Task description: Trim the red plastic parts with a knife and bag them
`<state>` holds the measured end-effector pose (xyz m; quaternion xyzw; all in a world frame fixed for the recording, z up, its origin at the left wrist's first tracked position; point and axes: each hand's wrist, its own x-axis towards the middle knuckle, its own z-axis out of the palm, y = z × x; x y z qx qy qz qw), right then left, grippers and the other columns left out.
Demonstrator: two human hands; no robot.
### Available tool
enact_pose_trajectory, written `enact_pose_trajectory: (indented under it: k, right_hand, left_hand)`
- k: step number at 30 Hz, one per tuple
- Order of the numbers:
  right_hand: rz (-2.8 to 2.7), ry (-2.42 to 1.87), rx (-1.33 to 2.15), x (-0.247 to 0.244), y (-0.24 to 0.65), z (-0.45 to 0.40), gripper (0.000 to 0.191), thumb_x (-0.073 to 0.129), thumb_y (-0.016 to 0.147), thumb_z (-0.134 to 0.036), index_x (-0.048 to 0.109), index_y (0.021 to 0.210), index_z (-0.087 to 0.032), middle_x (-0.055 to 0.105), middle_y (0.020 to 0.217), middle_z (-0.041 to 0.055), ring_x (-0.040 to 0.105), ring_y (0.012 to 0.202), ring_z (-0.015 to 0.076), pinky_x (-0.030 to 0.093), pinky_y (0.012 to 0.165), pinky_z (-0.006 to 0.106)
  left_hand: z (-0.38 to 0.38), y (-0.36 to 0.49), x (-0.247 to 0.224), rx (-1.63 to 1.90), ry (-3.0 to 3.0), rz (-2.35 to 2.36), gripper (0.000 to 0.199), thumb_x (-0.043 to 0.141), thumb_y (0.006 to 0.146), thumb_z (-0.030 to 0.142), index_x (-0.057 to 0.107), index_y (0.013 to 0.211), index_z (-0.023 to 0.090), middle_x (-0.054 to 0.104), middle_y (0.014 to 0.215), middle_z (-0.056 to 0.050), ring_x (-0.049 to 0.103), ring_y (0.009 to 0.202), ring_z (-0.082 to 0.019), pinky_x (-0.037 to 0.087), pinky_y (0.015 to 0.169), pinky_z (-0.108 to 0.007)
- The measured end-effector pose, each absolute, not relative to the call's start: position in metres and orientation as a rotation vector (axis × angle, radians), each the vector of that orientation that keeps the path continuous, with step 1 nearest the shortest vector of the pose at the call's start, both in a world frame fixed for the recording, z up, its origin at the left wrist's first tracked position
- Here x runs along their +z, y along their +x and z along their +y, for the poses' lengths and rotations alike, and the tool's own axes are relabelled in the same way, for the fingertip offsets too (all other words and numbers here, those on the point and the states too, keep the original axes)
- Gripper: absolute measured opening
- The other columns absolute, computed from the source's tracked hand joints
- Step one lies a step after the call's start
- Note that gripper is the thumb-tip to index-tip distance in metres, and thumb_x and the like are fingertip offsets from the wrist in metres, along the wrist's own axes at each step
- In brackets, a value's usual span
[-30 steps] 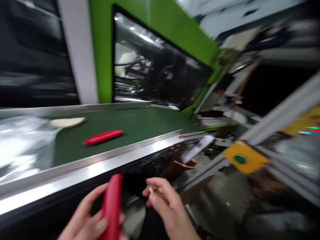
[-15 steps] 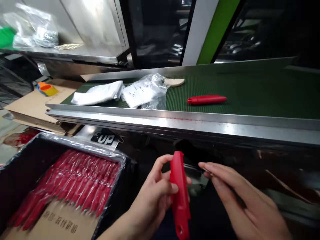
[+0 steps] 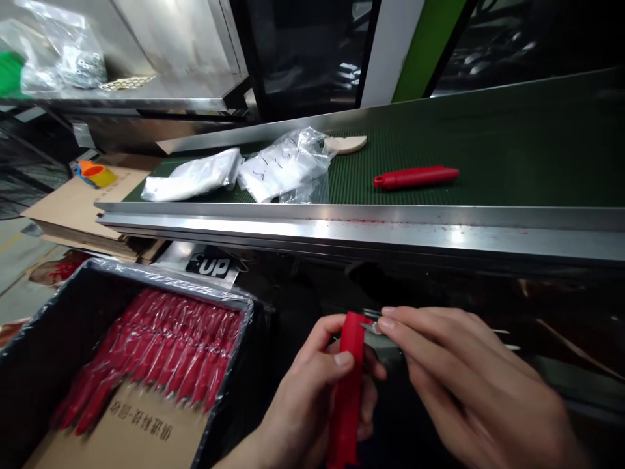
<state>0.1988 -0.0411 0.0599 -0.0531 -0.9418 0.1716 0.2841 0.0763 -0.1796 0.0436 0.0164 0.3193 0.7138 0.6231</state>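
Holding: the left hand (image 3: 312, 384) grips a red plastic handle (image 3: 347, 391) upright, thumb across its front and fingers curled behind it; the lower end runs out of view.

Pinching: the right hand (image 3: 463, 371) has thumb and fingertips closed on a small metal blade (image 3: 370, 326), whose tip touches the top of the red plastic handle. The blade is too small to make out in detail.

Belt: a green conveyor belt (image 3: 512, 130) runs across the view, edged by a steel rail (image 3: 342, 231) on the near side, with red flecks (image 3: 361, 221) on it. On the belt lie one loose red handle (image 3: 415, 177) near the rail, one cream flat piece (image 3: 347, 144), one white bag (image 3: 193, 176) and one clear bag with writing (image 3: 283, 166).

Tray: a black plastic-lined tray (image 3: 127, 277) sits at the lower left, below the rail. It holds a tightly packed row of bagged red handles (image 3: 161, 345), too many and too overlapped to count exactly.

Tally: the bagged handles fill the tray, while two handles remain bare: one in the left hand, one on the belt.

Floor: flattened cardboard (image 3: 63, 208) lies beyond the tray, with one orange-and-yellow object (image 3: 96, 174) on it.
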Motion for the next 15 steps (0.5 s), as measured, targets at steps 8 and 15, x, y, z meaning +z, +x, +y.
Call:
enact_pose_trajectory:
  k: [8, 15]
  right_hand:
    - [-2.529, -0.162, 0.421, 0.063, 0.199, -0.040, 0.035, 0.051, 0.087, 0.001, 0.064, 0.116, -0.012, 0.063, 0.114, 0.0101, 0.057, 0.107, 0.0184, 0.044, 0.088, 0.035]
    - [-2.533, -0.141, 0.411, 0.064, 0.200, -0.040, 0.033, 0.049, 0.086, 0.003, 0.066, 0.112, -0.008, 0.064, 0.109, 0.0105, 0.056, 0.103, 0.0167, 0.043, 0.086, 0.031]
  left_hand:
    - [-0.181, 0.079, 0.029, 1.659, 0.118, 0.680, 0.025, 0.056, 0.086, 0.027, 0.057, 0.111, 0.020, 0.066, 0.089, -0.007, 0.055, 0.050, -0.007, 0.044, 0.044, -0.015]
    - [-0.180, 0.076, 0.039, 1.626, 0.072, 0.770, 0.026, 0.057, 0.085, 0.026, 0.056, 0.110, 0.020, 0.065, 0.086, -0.006, 0.053, 0.050, -0.007, 0.043, 0.044, -0.016]
